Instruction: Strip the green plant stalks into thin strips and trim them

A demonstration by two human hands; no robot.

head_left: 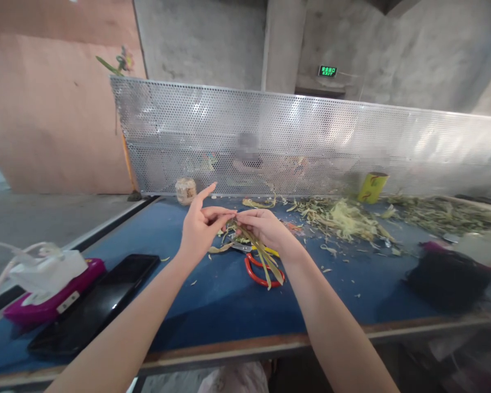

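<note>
Dried plant strips (265, 256), long and greenish-brown, hang down from my right hand (265, 226), whose fingers are closed on them. My left hand (202, 224) meets it at the fingertips; its thumb and a finger pinch the upper end of the strips while the index finger points up. What exactly sits between the touching fingertips is too small to make out. Under the strips lie scissors (251, 266) with red handles on the blue tabletop (213, 305). Something yellow (271, 251) lies beside them, partly covered.
Behind the hands are a perforated metal screen (213, 131), a whitish roll (185, 191) and a yellow-green cylinder (372, 187). Heaps of dried strips (339, 218) spread at the right. A black phone (98, 305) and a purple power strip (55, 292) lie left; a dark bundle (445, 278) lies right.
</note>
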